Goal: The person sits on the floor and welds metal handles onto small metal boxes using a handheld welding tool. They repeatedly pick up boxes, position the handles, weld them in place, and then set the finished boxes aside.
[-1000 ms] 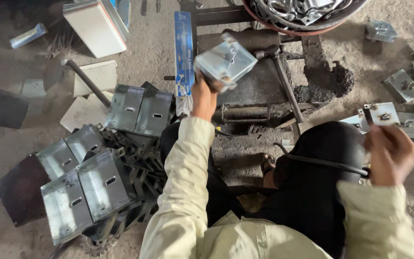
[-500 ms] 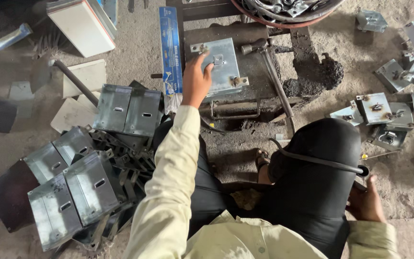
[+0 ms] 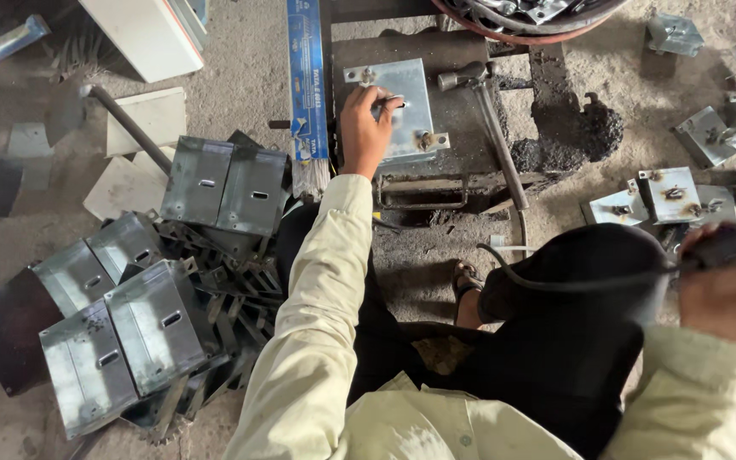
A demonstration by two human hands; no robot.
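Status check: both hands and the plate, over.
Left hand pressing on metal plate atop dark workbench. Right hand gripping black handle. Hammer lies beside plate.

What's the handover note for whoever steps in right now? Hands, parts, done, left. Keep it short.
Left hand: pressing a galvanised metal box flat on the dark work block, fingers on its face.
Right hand: raised at the right edge, gripping a dark handle with a cable running from it; the handle's tip is out of view.
A hammer lies beside the box.
Pile of similar boxes on the floor to the left; smaller bracketed pieces to the right.
Done: box placed on the block. Left: the tool has not reached it.
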